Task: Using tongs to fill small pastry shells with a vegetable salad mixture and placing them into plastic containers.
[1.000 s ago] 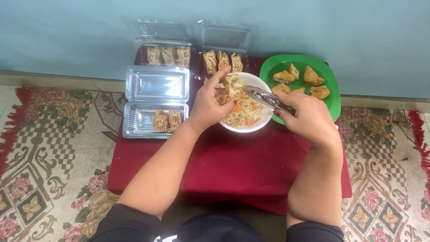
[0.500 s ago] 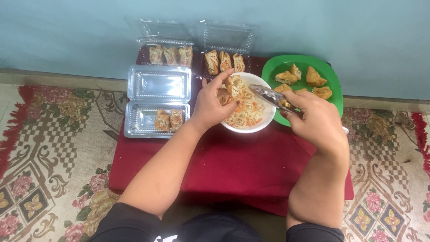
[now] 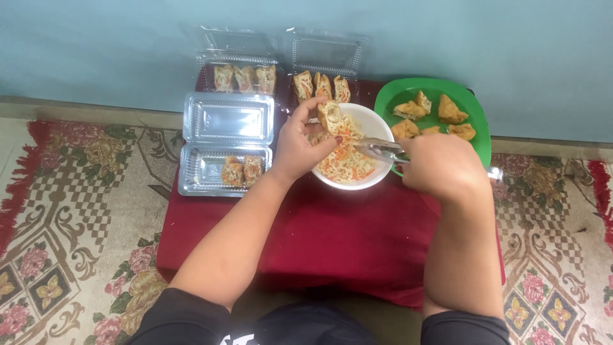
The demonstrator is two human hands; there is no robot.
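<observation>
Behind white bowl, clear trays — green plate

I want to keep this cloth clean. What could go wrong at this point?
The left hand holds a fried pastry above the white bowl rim; shredded filling could drop onto the red cloth. The tongs in the right hand might also tip the bowl, which sits against the green plate.

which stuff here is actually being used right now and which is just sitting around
In use: left hand holding a fried pocket; right hand holding metal tongs; white bowl of shredded filling.

Sitting by: green plate of fried pieces; clear plastic boxes, some holding filled pieces; patterned rug.
</observation>
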